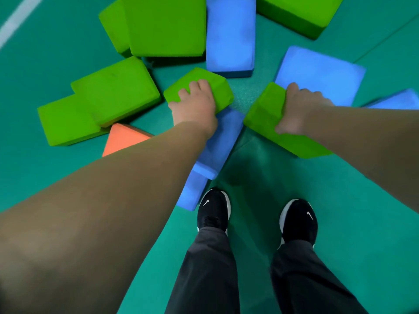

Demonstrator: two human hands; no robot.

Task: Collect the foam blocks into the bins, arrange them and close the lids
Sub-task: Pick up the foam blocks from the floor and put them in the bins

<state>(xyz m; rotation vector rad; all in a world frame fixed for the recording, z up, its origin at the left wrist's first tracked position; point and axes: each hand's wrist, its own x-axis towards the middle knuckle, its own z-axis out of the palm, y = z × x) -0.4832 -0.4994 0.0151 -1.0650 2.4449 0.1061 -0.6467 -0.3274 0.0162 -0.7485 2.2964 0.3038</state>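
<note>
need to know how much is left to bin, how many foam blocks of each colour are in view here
green blocks: 7; left hand and right hand grip one each
blue blocks: 5
orange block: 1
total: 13

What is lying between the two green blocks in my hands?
Head view: mostly bare floor mat between the left green block and right green block; a blue block corner pokes in lower down.

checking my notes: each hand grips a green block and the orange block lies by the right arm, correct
No: the head view shows the orange block by the left arm, not the right. Left hand grips the left green block, right hand the right green block.
</note>
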